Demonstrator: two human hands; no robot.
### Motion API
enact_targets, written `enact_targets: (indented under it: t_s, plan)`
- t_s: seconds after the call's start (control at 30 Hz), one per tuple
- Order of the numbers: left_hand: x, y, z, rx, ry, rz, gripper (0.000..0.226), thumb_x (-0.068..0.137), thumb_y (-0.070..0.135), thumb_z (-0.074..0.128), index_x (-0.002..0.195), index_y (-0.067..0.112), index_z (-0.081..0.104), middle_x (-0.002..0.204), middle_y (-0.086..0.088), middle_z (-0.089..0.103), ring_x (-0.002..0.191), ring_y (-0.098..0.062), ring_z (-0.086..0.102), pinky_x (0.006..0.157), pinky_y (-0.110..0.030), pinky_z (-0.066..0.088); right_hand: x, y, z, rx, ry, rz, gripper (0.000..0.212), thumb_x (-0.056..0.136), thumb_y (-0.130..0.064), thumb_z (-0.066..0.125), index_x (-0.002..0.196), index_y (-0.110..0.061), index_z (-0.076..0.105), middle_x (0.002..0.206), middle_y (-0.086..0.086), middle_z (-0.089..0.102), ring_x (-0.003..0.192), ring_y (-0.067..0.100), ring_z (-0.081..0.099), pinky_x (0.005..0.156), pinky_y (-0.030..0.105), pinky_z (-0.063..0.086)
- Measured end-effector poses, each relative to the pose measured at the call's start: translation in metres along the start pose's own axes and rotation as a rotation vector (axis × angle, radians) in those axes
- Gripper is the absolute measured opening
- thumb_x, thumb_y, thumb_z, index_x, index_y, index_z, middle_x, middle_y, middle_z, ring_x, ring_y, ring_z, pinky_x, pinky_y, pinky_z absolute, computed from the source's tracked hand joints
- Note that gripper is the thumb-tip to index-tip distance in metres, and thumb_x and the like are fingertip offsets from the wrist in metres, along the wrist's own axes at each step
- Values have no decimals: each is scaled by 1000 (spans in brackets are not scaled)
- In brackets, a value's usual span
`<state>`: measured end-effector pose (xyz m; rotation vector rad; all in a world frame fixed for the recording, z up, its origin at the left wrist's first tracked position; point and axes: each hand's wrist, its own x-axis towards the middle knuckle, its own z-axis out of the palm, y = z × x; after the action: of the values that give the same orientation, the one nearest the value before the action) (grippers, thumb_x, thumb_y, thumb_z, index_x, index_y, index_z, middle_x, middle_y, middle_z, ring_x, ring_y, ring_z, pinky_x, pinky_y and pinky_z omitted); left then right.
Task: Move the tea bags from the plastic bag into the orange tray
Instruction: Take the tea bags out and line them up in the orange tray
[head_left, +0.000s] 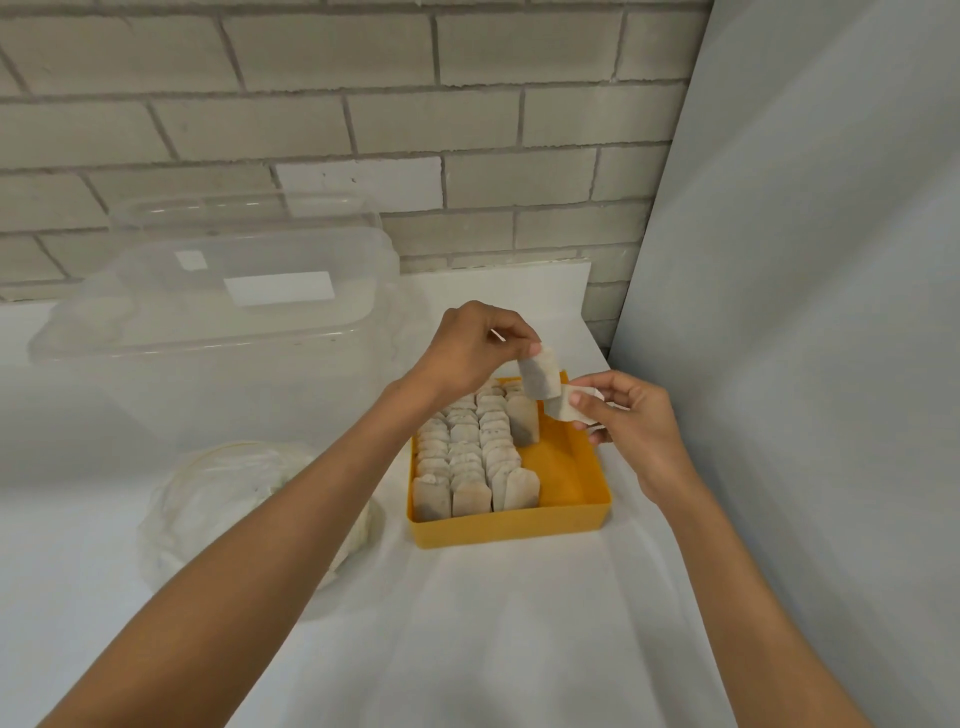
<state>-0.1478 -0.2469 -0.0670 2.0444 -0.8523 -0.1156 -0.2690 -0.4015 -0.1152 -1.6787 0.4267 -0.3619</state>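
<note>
The orange tray (571, 522) sits on the white table, its left part packed with several rows of upright tea bags (467, 457); its right part shows bare orange floor. Above the tray's far right corner my left hand (475, 345) pinches one tea bag (541, 378) by its top, so it hangs down. My right hand (631, 415) pinches another tea bag (569, 410) just beside and below it; the two bags touch or overlap. The clear plastic bag (228, 499) with more tea bags lies to the left, partly hidden by my left forearm.
A large clear plastic container (218, 312) with a lid stands at the back left against the brick wall. A grey panel (805, 312) rises close on the right of the tray. White table surface (519, 649) spreads in front.
</note>
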Motion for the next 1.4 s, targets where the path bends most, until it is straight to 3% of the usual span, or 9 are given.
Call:
enact_targets:
  t_s: [0.33,0.5,0.7,0.8,1.0,1.13,1.23,1.4]
  plan:
    - [3,-17,21,37,-105,-97,12,85,17,70,95,13,75,96,1,72,87,-10,62,80,-19,48,5,10,-5,39,100,73,8,89,-11,64,95,-17,65,103,10,70,83,22,72,62,26,58]
    - [6,-29,41,58,-210,-142,13,88,11,67,98,7,74,92,-1,68,86,-11,60,83,-24,50,2,9,-3,98,92,90,8,94,-9,58,96,-16,61,100,9,69,68,18,73,56,24,58]
    - [10,-52,59,217,-279,-159,11,89,8,65,96,6,73,109,-12,68,95,-23,65,90,-36,53,-1,9,-3,95,68,83,9,94,-9,57,94,-17,61,100,10,69,65,18,72,54,24,56]
    - [11,-57,62,315,-261,-146,14,91,9,62,101,8,72,116,-9,67,105,-23,63,93,-36,51,-1,10,-4,75,49,81,11,93,-7,59,98,-16,61,99,9,69,65,15,71,55,22,56]
    - [9,-58,63,423,-173,-119,18,93,10,56,106,13,68,115,-7,64,104,-23,61,88,-37,51,0,10,-5,61,39,79,22,90,-1,60,100,-21,60,94,6,69,61,10,68,53,19,54]
    - [4,-43,57,158,-71,-112,18,97,19,53,104,13,68,106,-4,68,98,-19,62,83,-27,49,2,10,-9,-17,26,51,19,89,-4,62,105,-16,62,89,6,70,61,10,65,57,22,53]
    - [-5,-25,50,-93,-127,-132,30,98,31,49,103,10,70,97,-3,72,80,-15,69,77,-23,51,8,4,-12,-158,4,-31,11,91,-11,61,98,-18,65,77,-1,69,59,6,62,57,20,50]
    - [-18,-21,38,-209,-64,-138,32,99,30,49,99,7,72,91,-1,73,76,-16,70,75,-20,52,25,-13,-8,-441,-127,-201,8,92,-21,60,92,-24,67,79,-12,64,69,7,62,60,19,46]
